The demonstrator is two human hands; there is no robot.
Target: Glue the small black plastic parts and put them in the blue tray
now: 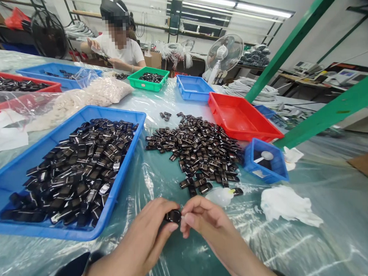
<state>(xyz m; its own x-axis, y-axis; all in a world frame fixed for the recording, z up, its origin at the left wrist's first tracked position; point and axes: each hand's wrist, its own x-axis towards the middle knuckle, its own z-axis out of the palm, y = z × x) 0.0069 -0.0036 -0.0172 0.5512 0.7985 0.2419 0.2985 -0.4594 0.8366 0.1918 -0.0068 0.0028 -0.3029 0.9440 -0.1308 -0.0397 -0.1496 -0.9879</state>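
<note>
Between the thumb and fingers of my left hand (148, 229) is a small glossy black plastic piece (173, 216), held at the front of the table. My right hand (202, 218) is pinched close against the right end of that piece. What its fingertips hold, if anything, is too small to make out; a pale speck shows there. Just beyond my hands lies a heap of similar black plastic pieces (199, 145). To the left, a large blue tray (113, 198) holds many more of them. A small translucent bottle (220, 196) with a yellowish tip lies behind my right hand.
Crumpled white tissue (287, 204) and a small blue bin (264, 171) with a spoon-like tool are at right. A red tray (240, 115) and green post (329, 111) stand behind. A co-worker (122, 47) sits across, near a green tray (149, 84) and bagged beige pieces (105, 90).
</note>
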